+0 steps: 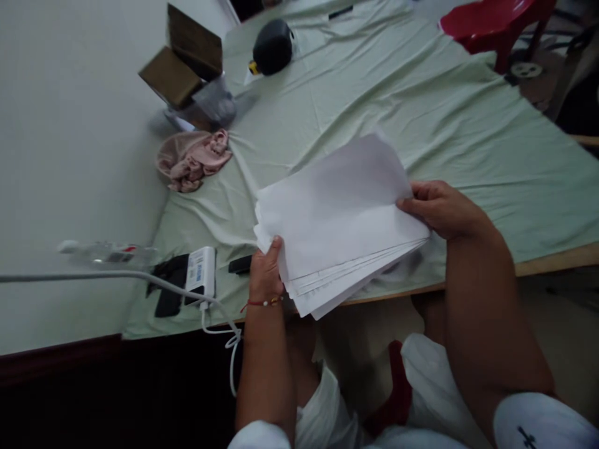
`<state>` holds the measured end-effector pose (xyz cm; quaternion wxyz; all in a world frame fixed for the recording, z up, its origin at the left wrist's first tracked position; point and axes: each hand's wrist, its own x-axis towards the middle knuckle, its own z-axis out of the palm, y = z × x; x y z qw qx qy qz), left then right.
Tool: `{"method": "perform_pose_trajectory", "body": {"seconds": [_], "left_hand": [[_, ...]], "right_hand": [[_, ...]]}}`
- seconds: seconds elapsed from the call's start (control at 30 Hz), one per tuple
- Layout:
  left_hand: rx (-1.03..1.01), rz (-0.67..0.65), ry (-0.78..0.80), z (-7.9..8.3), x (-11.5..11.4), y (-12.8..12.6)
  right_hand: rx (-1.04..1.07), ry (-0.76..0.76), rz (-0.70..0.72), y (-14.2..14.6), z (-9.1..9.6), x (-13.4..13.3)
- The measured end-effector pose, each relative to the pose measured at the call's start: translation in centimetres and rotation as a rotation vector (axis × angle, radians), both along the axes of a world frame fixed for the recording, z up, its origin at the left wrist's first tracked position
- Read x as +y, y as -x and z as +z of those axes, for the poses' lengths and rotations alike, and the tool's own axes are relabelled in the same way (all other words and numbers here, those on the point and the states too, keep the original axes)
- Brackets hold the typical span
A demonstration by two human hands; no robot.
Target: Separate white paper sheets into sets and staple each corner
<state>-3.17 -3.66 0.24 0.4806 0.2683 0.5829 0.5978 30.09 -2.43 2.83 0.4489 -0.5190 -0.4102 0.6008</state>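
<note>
Between my two hands is a loose stack of white paper sheets (341, 206), held slightly above the front edge of the cloth-covered table. Its lower sheets fan out toward me, with uneven edges. My left hand (267, 265) grips the left edge, thumb on top and the other fingers hidden beneath. On the right edge, my right hand (433, 206) pinches the sheets with its thumb on top. The top sheet looks blank; faint lines of print show along the edges of the sheets below.
A white power strip (201, 271) with a grey cable (116, 274) lies left, near a dark phone-like object (168, 299). A clear bottle (112, 252) is beside the wall. Pink cloth (194, 159), an open cardboard box (187, 68) and a black case (272, 47) sit farther back. A red chair (486, 22) stands far right.
</note>
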Motion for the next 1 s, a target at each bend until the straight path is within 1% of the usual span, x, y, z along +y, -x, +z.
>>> {"method": "perform_pose_trajectory", "body": {"seconds": [0.07, 0.17, 0.27, 0.4, 0.47, 0.53, 0.63, 0.7, 0.77, 0.9, 1.0], "left_hand": [[0.085, 0.009, -0.116, 0.4, 0.1, -0.2], [0.213, -0.041, -0.271, 1.7, 0.0, -0.3], [0.325, -0.114, -0.337, 3.5, 0.2, 0.0], [0.311, -0.171, -0.460, 5.7, 1.2, 0.3], [0.305, -0.144, -0.531, 6.5, 1.9, 0.3], [0.286, -0.104, -0.548, 6.8, 2.4, 0.3], [0.237, -0.061, -0.479, 6.4, 2.5, 0.3], [0.220, -0.033, -0.427, 5.6, 2.2, 0.4], [0.200, -0.016, -0.410, 4.5, 1.8, 0.5], [0.207, -0.059, -0.398, 2.3, 1.5, 1.2], [0.265, -0.109, -0.328, 0.9, 1.5, 1.8]], "right_hand": [[0.009, -0.026, 0.006, 0.0, 0.0, 0.0], [0.051, -0.077, -0.018, 0.2, -0.1, 0.0], [0.092, -0.105, -0.083, 0.5, -0.2, 0.1], [0.090, -0.163, -0.184, 0.9, -0.3, 0.4], [0.055, -0.201, -0.232, 1.0, -0.3, 0.4], [-0.002, -0.238, -0.268, 1.2, -0.1, 0.3], [-0.062, -0.261, -0.286, 1.6, 0.3, -0.1], [-0.067, -0.257, -0.260, 1.8, 0.4, -0.3], [-0.052, -0.260, -0.241, 2.0, 0.2, -0.4], [-0.019, -0.256, -0.233, 2.0, 0.0, -0.4], [-0.042, -0.217, -0.192, 1.7, 0.2, -0.4]]}}
